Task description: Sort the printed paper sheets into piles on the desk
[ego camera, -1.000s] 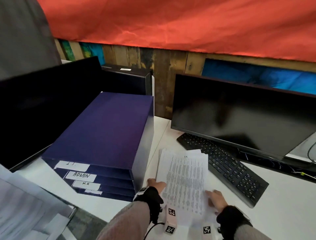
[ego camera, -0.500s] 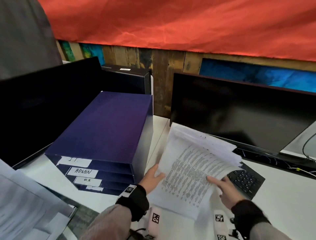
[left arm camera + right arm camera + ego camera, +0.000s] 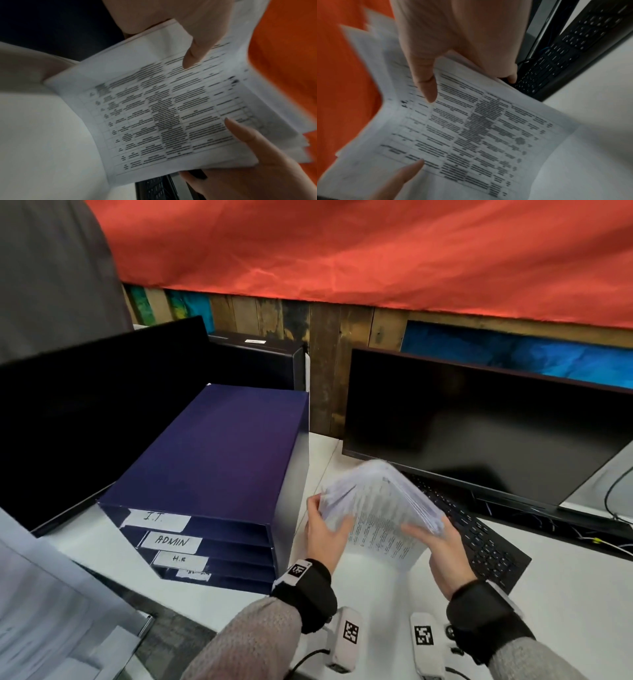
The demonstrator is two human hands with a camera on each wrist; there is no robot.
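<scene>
Left hand [image 3: 323,537] and right hand [image 3: 440,556] gripping printed sheets [image 3: 380,518], sorter [image 3: 219,474] labelled I.T., ADMIN, H.R

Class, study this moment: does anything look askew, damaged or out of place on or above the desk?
The stack of printed sheets, held by the left hand and right hand, is bent over and its edges are fanned unevenly. Nothing is spilled or visibly damaged.

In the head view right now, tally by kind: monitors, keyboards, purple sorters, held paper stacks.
Monitors: 2
Keyboards: 1
Purple sorters: 1
Paper stacks held by both hands: 1
Total: 5
</scene>
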